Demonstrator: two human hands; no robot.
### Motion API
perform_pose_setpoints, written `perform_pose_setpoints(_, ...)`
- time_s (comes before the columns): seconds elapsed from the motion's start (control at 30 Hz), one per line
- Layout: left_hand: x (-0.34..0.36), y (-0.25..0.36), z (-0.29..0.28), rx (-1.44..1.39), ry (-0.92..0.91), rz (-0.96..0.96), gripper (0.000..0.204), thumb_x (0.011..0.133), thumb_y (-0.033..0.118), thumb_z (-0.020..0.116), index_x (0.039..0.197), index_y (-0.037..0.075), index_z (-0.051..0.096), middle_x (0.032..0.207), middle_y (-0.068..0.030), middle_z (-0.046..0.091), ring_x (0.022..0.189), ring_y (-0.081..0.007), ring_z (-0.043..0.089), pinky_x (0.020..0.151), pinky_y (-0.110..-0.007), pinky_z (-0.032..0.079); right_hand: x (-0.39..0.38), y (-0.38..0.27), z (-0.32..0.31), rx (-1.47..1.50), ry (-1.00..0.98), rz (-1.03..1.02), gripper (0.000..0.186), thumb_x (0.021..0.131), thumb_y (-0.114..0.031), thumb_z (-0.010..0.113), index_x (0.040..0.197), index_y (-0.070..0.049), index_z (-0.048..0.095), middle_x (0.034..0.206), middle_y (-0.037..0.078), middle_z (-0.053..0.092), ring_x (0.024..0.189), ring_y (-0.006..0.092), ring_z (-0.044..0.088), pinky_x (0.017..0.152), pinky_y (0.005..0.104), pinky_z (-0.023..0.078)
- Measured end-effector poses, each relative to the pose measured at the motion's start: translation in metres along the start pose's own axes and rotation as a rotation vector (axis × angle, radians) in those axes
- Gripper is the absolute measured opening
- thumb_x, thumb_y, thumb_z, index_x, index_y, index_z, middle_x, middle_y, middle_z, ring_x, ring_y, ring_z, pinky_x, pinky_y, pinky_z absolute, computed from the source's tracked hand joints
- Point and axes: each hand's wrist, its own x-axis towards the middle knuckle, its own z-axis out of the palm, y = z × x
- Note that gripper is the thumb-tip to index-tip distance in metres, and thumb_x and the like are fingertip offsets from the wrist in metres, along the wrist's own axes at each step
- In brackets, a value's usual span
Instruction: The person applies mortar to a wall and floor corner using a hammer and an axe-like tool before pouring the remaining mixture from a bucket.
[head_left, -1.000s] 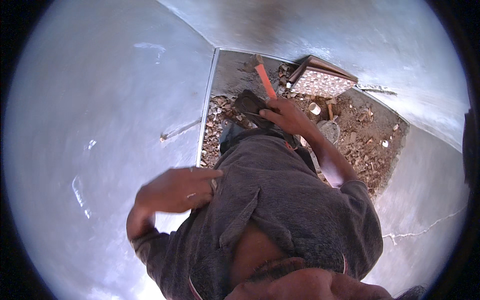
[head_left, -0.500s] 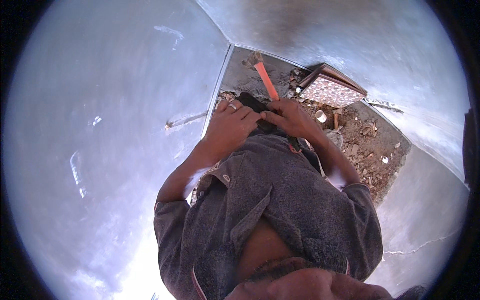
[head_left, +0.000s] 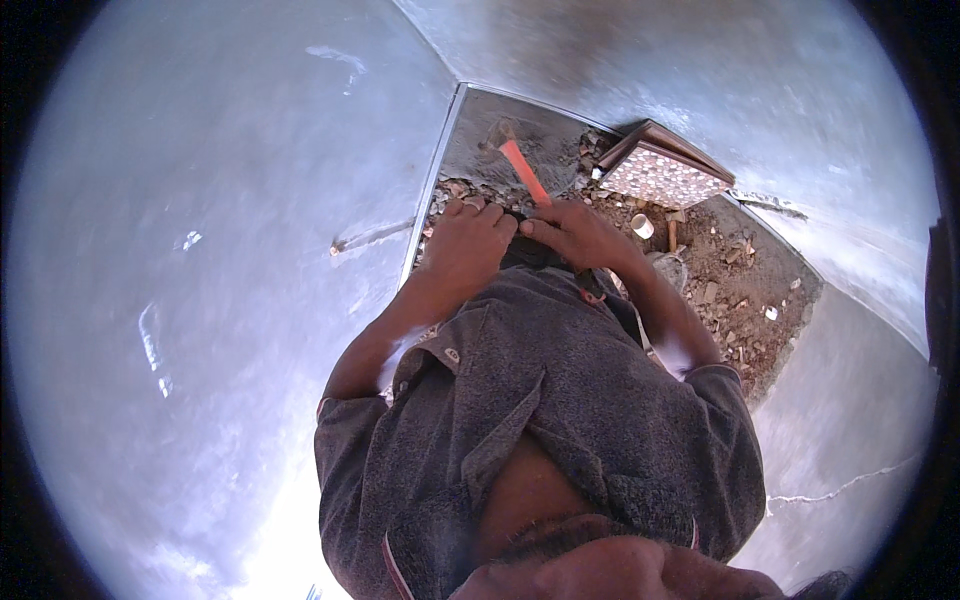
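My left hand (head_left: 465,245) has its fingers curled over a black object (head_left: 520,245) at waist height, mostly hidden by both hands. Close beside it, my right hand (head_left: 575,235) is closed at that same dark object, thumb pointing left. An orange-handled tool (head_left: 524,170) extends up from my right hand's fingers toward the back corner; its head is caked with grey-brown dirt, and its exact kind is unclear. The dark shirt (head_left: 540,340) on my body covers much of the view below the hands.
Grey walls (head_left: 220,250) enclose a corner. Broken rubble (head_left: 725,300) covers much of the floor. Speckled tile panels (head_left: 660,180) lean at the back wall, near a white cup (head_left: 642,226), a short wooden handle (head_left: 672,235) and a pale bucket-like object (head_left: 670,268), partly hidden.
My left hand has moved up from the shirt front to join my right hand at the black object, which is now more covered. The orange tool's head sits slightly lower than half a second ago.
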Motion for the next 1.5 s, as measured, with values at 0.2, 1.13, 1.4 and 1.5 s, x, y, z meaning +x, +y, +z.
perform_pose_setpoints(0.2,-0.016,-0.008,-0.006,-0.034,-0.012,-0.111,0.019,0.075,0.008,0.054,0.094,0.008,0.056,0.086,-0.0116,0.059,0.089,-0.0273,0.058,0.078,-0.039,0.042,-0.003,0.006,0.005,-0.006,-0.017,0.083,0.032,0.090,-0.027,0.049,0.081,0.003,0.056,0.067,0.015,0.053,0.063,0.0257,0.052,0.061,0.0376,0.040)
perform_pose_setpoints(1.13,-0.156,-0.081,0.080,-2.028,0.130,-0.309,0.042,0.086,0.006,0.052,0.127,0.005,0.041,0.120,-0.0096,0.050,0.108,-0.0177,0.052,0.093,-0.032,0.042,0.058,-0.084,0.136,-0.138,0.127,0.025,0.022,0.086,-0.018,0.055,0.078,0.003,0.055,0.067,0.015,0.050,0.061,0.0244,0.049,0.059,0.0358,0.039)
perform_pose_setpoints(1.4,-0.189,-0.090,0.098,-1.894,0.269,-0.476,0.049,0.081,0.013,0.060,0.124,0.001,0.042,0.101,-0.0073,0.057,0.092,-0.0139,0.054,0.077,-0.026,0.044,0.062,-0.094,0.177,-0.157,0.124,0.056,0.024,0.087,-0.018,0.054,0.076,0.003,0.052,0.066,0.014,0.048,0.060,0.0225,0.047,0.057,0.0355,0.037)
perform_pose_setpoints(1.5,-0.208,-0.105,0.105,-2.250,0.382,-0.371,0.053,0.080,0.020,0.062,0.124,0.001,0.041,0.090,-0.0050,0.056,0.080,-0.0104,0.053,0.065,-0.023,0.042,0.066,-0.096,0.182,-0.185,0.103,0.064,0.024,0.086,-0.020,0.055,0.080,0.003,0.057,0.072,0.018,0.054,0.067,0.0310,0.052,0.063,0.0399,0.040)
